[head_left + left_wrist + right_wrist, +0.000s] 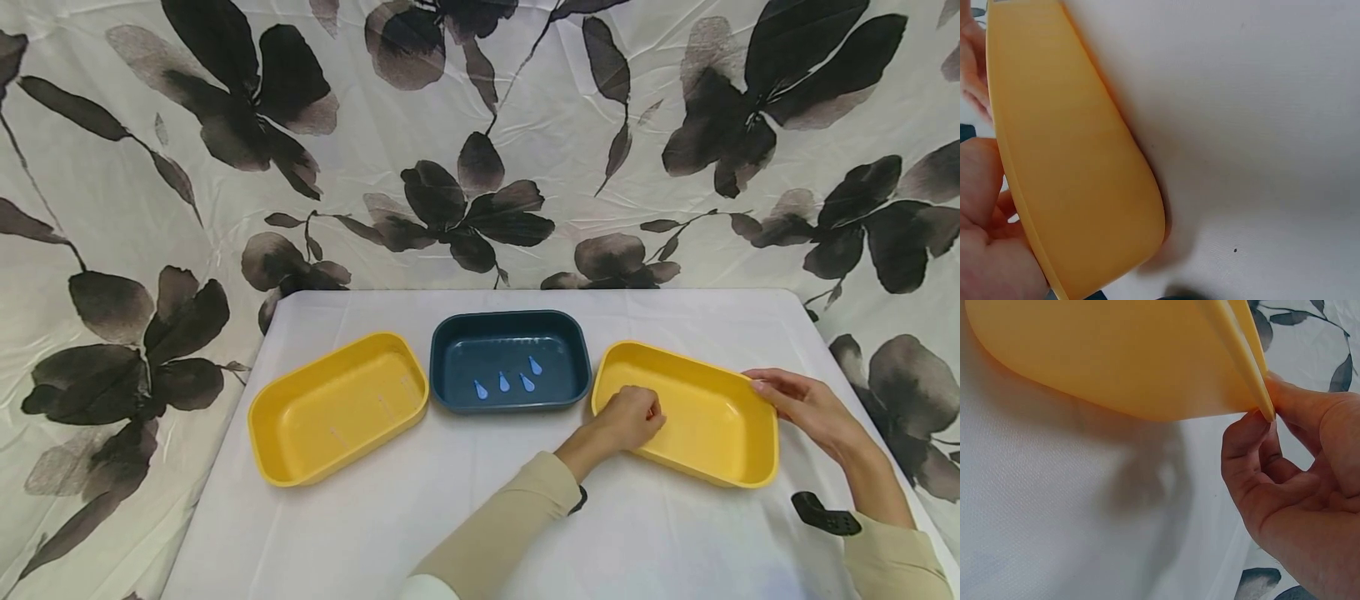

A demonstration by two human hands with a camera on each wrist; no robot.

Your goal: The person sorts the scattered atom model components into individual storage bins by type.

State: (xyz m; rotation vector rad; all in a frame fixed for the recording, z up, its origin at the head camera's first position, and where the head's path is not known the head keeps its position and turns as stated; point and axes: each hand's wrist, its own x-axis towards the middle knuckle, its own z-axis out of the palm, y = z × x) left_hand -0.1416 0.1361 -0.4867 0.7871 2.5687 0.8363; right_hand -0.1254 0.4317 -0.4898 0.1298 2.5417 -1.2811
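At the right of the table is a yellow tray (690,417). My left hand (628,417) reaches over its near left edge with curled fingers; the fingertips are hidden, so I cannot tell whether they hold anything. In the left wrist view that hand (988,244) lies partly behind the tray's rim. My right hand (813,412) pinches the rim at the tray's far right corner. The right wrist view has its thumb and fingers (1250,434) closing on the rim from both sides.
A dark blue tray (510,402) in the middle contains several blue drop-shaped pieces (504,382). Left of it, another yellow tray (315,433) holds a few faint, clear bits (386,407). All three trays stand on a white-covered table (450,500) before a floral cloth (562,150).
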